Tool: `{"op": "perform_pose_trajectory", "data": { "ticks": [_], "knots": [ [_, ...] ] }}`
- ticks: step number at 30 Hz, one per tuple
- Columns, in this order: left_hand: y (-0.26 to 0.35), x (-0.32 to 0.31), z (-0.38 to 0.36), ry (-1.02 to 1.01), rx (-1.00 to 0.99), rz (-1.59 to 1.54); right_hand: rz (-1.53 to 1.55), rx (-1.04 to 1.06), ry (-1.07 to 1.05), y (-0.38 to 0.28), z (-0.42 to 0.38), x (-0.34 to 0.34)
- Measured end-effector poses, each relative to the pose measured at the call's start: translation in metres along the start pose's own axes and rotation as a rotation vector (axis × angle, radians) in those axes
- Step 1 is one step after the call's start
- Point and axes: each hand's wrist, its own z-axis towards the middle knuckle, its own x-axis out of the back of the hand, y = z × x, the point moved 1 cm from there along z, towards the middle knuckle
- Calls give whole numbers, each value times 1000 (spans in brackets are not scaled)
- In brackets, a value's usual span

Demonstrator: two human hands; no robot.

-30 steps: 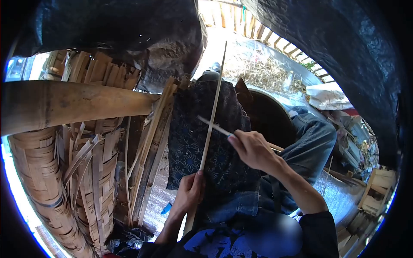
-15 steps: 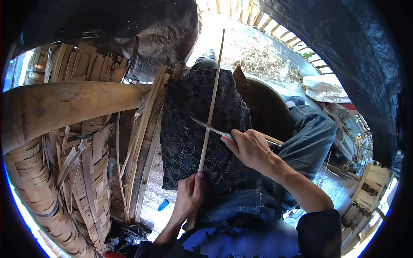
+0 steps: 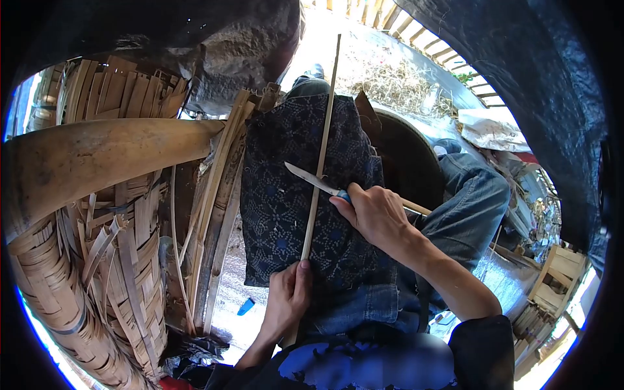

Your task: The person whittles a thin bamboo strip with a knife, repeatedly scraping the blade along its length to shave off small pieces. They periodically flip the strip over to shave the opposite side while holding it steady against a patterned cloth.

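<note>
My left hand [image 3: 290, 290] is closed round the lower end of a long thin bamboo strip [image 3: 321, 159], thumb on top. The strip runs away from me over a dark patterned cloth [image 3: 273, 214] spread across my lap. In my right hand [image 3: 380, 214] is a knife [image 3: 305, 174] with a blue collar at the handle. Its blade points left and crosses the strip about halfway along. Behind my right hand, a long light handle sticks out toward my right knee. Most of the grip lies hidden inside my fingers.
A thick bamboo pole [image 3: 110, 153] juts in from the left, above woven bamboo baskets [image 3: 49, 279]. Upright bamboo slats [image 3: 208, 214] stand beside my lap. A small blue piece [image 3: 246, 307] lies on the floor. Dry shavings [image 3: 403, 88] are heaped ahead, and a dark round container [image 3: 409, 156] sits beyond my right hand.
The knife blade has turned so that more of its flat side shows, and it sits slightly farther up the strip. My left hand keeps its place at the lower end.
</note>
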Motion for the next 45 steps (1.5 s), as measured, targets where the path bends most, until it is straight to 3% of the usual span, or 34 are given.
{"op": "perform_pose_trajectory", "data": {
  "ticks": [8,11,13,16,27,30,34,36,42,45],
  "knots": [
    [11,1,-11,-80,101,-40,-31,-103,76,23,40,7],
    [10,4,-7,-111,105,-151,-65,29,193,33,49,13],
    [10,3,-6,-115,114,-176,158,-69,106,30,49,18],
    [9,4,-5,-124,137,-202,271,-58,-2,16,26,21],
    [12,4,-4,-91,54,-82,24,-23,7,3,1,13],
    [12,3,-8,-75,75,15,26,-99,39,21,25,13],
    [9,4,-12,-61,62,7,70,-98,-64,27,38,20],
    [10,5,-13,-55,46,-13,86,-55,-18,33,39,14],
    [14,12,-28,-100,141,-105,71,74,80,34,39,8],
    [10,15,-44,-114,214,-147,75,15,76,41,53,5]
  ]
}}
